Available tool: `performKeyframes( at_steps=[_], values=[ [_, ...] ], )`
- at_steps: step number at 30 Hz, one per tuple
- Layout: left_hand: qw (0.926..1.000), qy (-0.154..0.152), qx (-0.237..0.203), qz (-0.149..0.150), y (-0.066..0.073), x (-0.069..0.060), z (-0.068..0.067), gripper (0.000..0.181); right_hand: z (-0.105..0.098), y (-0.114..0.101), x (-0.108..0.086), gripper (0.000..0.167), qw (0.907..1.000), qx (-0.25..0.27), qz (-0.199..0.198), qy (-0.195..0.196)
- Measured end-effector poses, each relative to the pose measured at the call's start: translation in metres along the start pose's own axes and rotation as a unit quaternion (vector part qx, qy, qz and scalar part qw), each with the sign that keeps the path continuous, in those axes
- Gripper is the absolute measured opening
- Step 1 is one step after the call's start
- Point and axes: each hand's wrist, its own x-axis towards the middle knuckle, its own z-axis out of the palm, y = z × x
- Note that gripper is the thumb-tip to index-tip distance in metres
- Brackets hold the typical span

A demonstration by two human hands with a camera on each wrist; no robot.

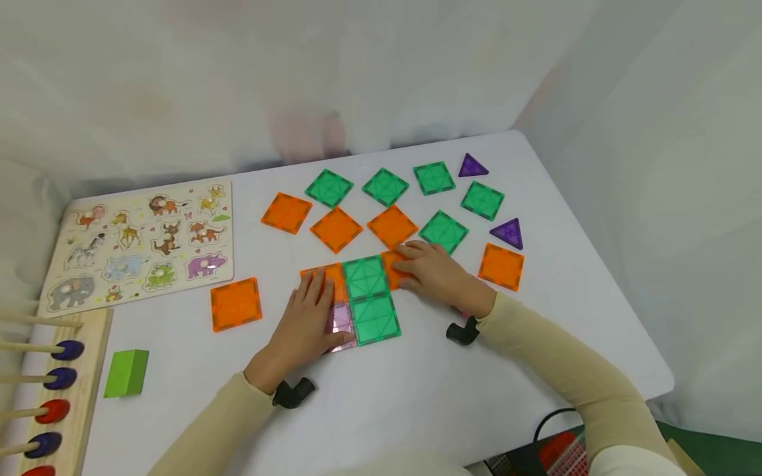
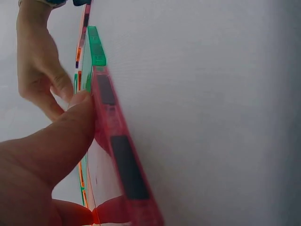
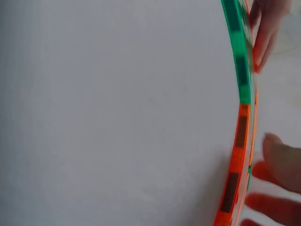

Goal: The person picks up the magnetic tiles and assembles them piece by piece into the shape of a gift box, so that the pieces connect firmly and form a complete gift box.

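Note:
Two green square magnetic tiles (image 1: pixel 365 276) lie edge to edge at the table's middle, one nearer me than the other. My left hand (image 1: pixel 303 324) rests with extended fingers on an orange tile (image 1: pixel 338 283) and its thumb on a pink tile (image 1: pixel 342 320), both left of the green pair. In the left wrist view the thumb touches the top of the pink tile (image 2: pixel 115 127) near its edge. On the right, my right hand (image 1: pixel 437 274) lays its fingers over another orange tile (image 1: pixel 390 268) beside the far green one. The right wrist view shows this orange tile (image 3: pixel 235 165) meeting a green edge.
Several loose green tiles (image 1: pixel 329 188) and orange tiles (image 1: pixel 336 230) lie behind the hands. Purple triangles (image 1: pixel 508 233) are at the right. An animal puzzle board (image 1: pixel 143 244), a green block (image 1: pixel 126 373) and a wooden bead frame (image 1: pixel 89 370) stand left.

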Motion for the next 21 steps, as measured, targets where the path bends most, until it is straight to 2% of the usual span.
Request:
performKeyframes(
  at_steps=[2,5,8,12,15,18,20,21],
  values=[
    [1.0,0.002,0.0,0.0,-0.003,-0.003,0.003,0.107,-0.001,0.001,0.009,0.043,0.9992,0.013,0.031,0.024],
    [0.9999,0.01,-0.002,0.003,-0.004,-0.004,0.005,0.106,-0.008,0.004,0.031,0.05,0.9941,0.003,0.099,0.044],
    [0.9999,0.011,-0.002,0.001,-0.004,-0.004,0.005,0.107,-0.014,0.005,0.058,0.064,0.9863,-0.018,0.163,0.011],
    [1.0,0.008,-0.002,-0.004,-0.001,-0.004,0.002,0.107,-0.018,-0.003,0.087,0.064,0.9784,-0.046,0.199,-0.031],
    [1.0,0.007,-0.002,-0.006,0.0,-0.003,0.002,0.107,-0.023,-0.006,0.097,0.055,0.9754,-0.059,0.209,-0.036],
    [1.0,0.005,-0.001,-0.008,0.0,-0.002,0.002,0.107,-0.032,-0.004,0.099,0.065,0.9768,-0.066,0.199,-0.04],
    [0.9999,0.002,-0.003,-0.012,0.0,-0.003,0.002,0.108,-0.039,-0.005,0.091,0.075,0.9835,-0.078,0.16,-0.032],
    [0.9999,0.002,-0.002,-0.014,-0.001,-0.004,0.001,0.108,-0.045,-0.006,0.084,0.081,0.9875,-0.086,0.129,-0.03]
  ],
)
